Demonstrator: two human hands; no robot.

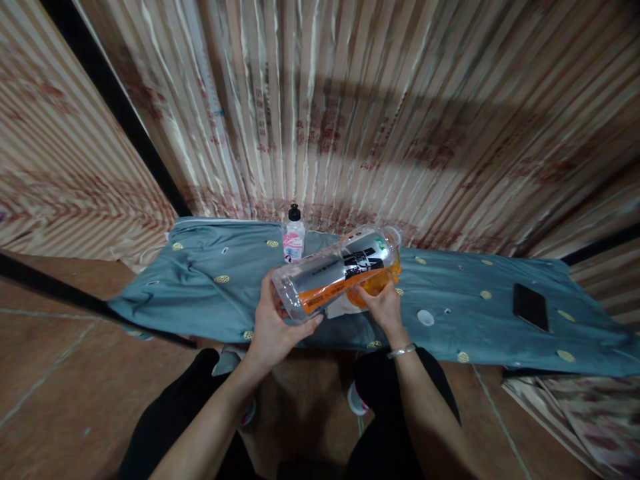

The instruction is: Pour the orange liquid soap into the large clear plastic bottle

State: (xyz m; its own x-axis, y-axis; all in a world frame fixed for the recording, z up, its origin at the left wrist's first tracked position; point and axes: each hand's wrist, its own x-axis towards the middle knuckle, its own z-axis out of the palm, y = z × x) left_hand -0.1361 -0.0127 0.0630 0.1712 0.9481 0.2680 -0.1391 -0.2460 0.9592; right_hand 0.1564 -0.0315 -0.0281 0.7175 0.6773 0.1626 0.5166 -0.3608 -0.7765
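Head view, looking down past the knees. The left hand clasps the base end of a large clear plastic bottle, fingers curled around its underside and thumb over the top. The bottle lies nearly horizontal in the air, tilted so that the end away from this grip stands slightly higher. A black-and-silver label with an orange band wraps its middle.

The right hand holds the bottle's far end from below, fingers closed around it where orange liquid has pooled; a thin bracelet circles that wrist. Whether a cap sits on the bottle cannot be told.

Directly beneath the two grips runs a low surface draped in a blue-green cloth patterned with small yellow spots. Just beyond the left hand, behind the bottle, a small bottle with a black cap and pink label stands upright on the cloth. A pale object shows under the held bottle, between the hands, too hidden to identify. Just to the outer side of the right hand a small white disc lies flat on the cloth; well apart on the same side rests a dark phone. Striped plastic sheeting forms the backdrop.
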